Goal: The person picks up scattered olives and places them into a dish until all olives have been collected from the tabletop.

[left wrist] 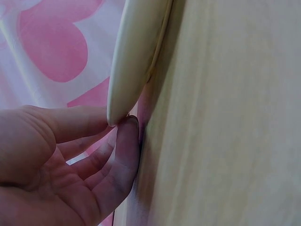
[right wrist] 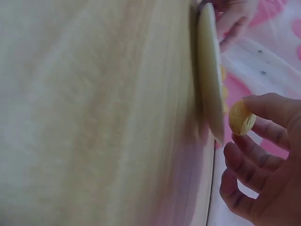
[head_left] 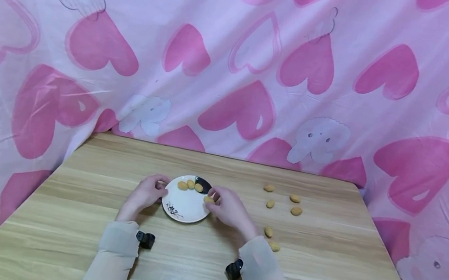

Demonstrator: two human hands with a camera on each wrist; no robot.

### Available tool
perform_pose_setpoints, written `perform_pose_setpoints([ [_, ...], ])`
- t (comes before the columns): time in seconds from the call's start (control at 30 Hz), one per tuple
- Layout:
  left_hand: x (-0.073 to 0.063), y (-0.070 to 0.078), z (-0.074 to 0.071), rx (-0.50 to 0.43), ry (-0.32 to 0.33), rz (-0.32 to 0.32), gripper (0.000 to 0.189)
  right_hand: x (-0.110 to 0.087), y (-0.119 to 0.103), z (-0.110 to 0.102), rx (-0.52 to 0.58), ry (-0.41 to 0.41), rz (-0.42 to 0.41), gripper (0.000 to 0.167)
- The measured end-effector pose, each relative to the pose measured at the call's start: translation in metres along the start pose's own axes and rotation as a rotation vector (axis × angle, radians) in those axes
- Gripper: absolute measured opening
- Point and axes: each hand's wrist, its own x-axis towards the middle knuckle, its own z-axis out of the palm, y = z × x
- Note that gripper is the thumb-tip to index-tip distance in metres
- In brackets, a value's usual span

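A round white plate [head_left: 186,203], with a black patch and a dark floral print, sits on the wooden table. My left hand [head_left: 150,192] pinches its left rim; the left wrist view shows the thumb on the edge [left wrist: 114,101] and fingertips beneath. Three small tan oval nuts [head_left: 190,184] lie along the far side of the plate. Between thumb and fingers, my right hand [head_left: 230,207] holds another wrinkled, yellowish nut [right wrist: 241,117] just over the plate's right rim.
Several more tan nuts [head_left: 270,204] lie scattered on the table [head_left: 333,247] to the right of the plate, two of them close to the right forearm. A pink heart-patterned cloth [head_left: 236,109] hangs behind and beside the table.
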Motion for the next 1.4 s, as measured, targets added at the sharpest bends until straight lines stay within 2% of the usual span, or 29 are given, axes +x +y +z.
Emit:
perform_pose_setpoints([
  [0.1,0.000,0.000,0.000,0.004,-0.002,-0.002,0.032,0.010,-0.003,0.002,-0.045,-0.007,0.026,0.019],
  [0.3,-0.001,0.000,0.001,0.006,-0.001,0.008,0.033,0.024,-0.006,0.004,-0.178,0.046,0.072,0.012],
  [0.7,-0.001,0.003,0.001,-0.005,-0.001,0.023,0.033,0.039,-0.014,0.017,-0.267,0.071,0.188,0.014],
  [0.93,0.001,0.003,0.000,-0.012,-0.001,0.017,0.032,0.040,-0.017,0.020,-0.288,0.061,0.202,0.016],
  [1.2,0.000,0.003,-0.002,0.002,-0.005,0.003,0.033,0.035,-0.021,0.020,-0.277,0.063,0.191,0.034],
  [1.4,-0.001,0.003,-0.003,0.007,-0.005,-0.004,0.033,0.029,-0.026,0.012,-0.258,0.067,0.153,0.065],
])
